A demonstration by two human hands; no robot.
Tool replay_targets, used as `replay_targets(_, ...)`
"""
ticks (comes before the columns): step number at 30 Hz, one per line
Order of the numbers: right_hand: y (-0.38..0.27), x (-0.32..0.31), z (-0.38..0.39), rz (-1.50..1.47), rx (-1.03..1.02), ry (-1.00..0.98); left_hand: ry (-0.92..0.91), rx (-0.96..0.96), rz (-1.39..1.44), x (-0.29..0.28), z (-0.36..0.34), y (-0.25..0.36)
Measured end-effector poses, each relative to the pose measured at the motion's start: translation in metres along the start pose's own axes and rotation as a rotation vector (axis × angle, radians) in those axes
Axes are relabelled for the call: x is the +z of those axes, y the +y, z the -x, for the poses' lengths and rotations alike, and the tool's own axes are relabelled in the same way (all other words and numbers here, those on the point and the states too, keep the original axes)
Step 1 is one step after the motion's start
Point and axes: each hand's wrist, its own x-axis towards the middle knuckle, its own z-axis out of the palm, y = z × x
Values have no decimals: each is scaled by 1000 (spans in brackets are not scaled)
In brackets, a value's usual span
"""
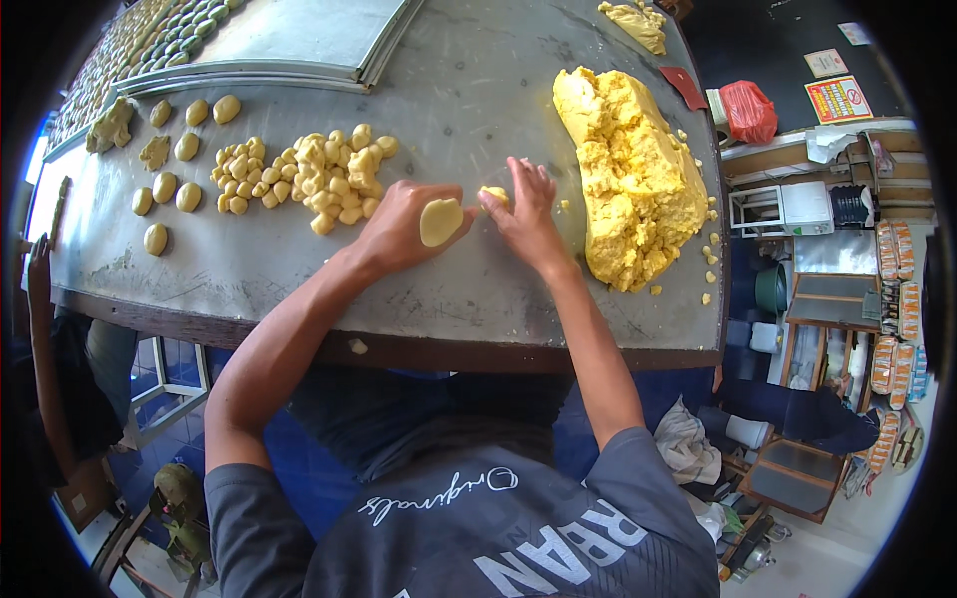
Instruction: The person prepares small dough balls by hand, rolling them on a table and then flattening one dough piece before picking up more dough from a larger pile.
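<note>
My left hand (pixel 411 224) holds a flattened pale dough disc (pixel 440 221) in its curled fingers. Just to its right, my right hand (pixel 520 209) has its thumb and fingertips at a small yellow lump (pixel 492 196). A big crumbly yellow dough mass (pixel 633 179) lies beside my right hand on the metal table (pixel 459 299). Left of my left hand is a cluster of small pale dough balls (pixel 339 174), with larger smooth balls (pixel 187 196) farther left.
Stacked metal trays (pixel 249 70) and rows of shaped pieces (pixel 169 45) fill the back left. Another dough lump (pixel 633 25) and a red scraper (pixel 686 87) lie back right. Another person's arm (pixel 42 309) is at far left. Shelves and racks (pixel 832 299) stand right.
</note>
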Motion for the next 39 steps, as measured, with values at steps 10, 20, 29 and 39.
replay_targets(10, -15, -25, 1, 200, -318, -226, 8, 8, -17, 3, 0, -2)
replay_targets(20, -7, -86, 13, 80, 140, 141, 53, 67, 10, 4, 3, -7)
replay_targets(29, 15, -65, 11, 292, 163, -76, -15, -42, -24, 0, 2, 0)
replay_targets(39, -24, -62, 19, 42, -21, -16, 17, 31, -34, 5, 3, -4)
